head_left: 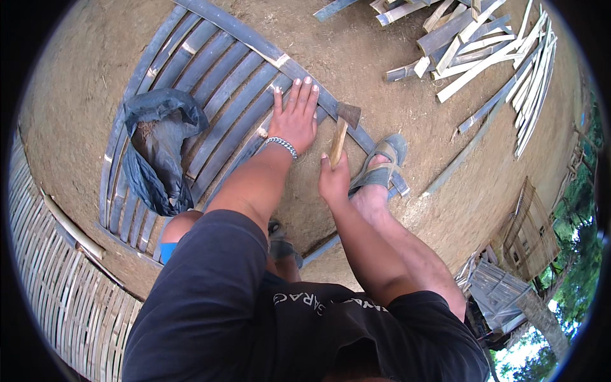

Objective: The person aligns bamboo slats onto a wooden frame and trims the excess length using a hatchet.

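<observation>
Gripping the hatchet (342, 130) upright, head away from me, in my right hand (333, 181); left hand (294, 118) flat, fingers spread, on slats (216, 95); bag (159, 149) gapes open.

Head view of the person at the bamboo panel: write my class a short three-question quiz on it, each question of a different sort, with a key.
1. True or false: the left hand lies flat on the bamboo panel.
2. What does the right hand grip? A) hammer B) saw C) brush
3. Fill in: the dark plastic bag lies on the panel's ____ part as the person sees it.

Key: 1 true. 2 A, held by its wooden handle, head up near the left hand's fingertips. 3 left.
</observation>
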A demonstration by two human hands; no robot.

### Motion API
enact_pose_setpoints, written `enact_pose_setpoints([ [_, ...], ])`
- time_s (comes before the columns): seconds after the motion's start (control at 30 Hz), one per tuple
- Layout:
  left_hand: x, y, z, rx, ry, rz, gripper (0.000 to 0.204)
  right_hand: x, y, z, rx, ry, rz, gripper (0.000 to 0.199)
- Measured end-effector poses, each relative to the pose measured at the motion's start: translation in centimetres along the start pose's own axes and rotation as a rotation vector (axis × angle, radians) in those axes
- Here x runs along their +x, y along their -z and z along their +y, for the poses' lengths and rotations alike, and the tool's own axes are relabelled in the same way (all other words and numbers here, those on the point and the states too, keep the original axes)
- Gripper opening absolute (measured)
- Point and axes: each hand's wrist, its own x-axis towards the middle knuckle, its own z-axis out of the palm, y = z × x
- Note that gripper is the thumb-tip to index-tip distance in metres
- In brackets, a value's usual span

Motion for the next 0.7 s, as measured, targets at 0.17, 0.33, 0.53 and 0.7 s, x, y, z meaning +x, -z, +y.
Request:
enact_pose_setpoints([
  [0.17, 0.0, -0.4, -0.1, 0.032, -0.011, 0.055, 0.069, -0.6, 0.9, -2.2, 0.462, 0.232, 0.262, 0.034],
  [0.33, 0.2, -0.3, -0.1, 0.0, -0.006, 0.034, 0.068, -0.2, 0.0, -1.7, 0.007, -0.038, 0.018, 0.033],
  [0.53, 0.0, -0.9, -0.3, -0.01, -0.009, 0.062, 0.07, -1.7, 0.0, -1.9, 0.403, 0.106, 0.174, 0.03],
  [0.7, 0.8, -0.1, 0.0, -0.019, -0.016, 0.059, 0.069, 0.3, 0.3, 1.5, 0.156, -0.115, -0.006, 0.027],
])
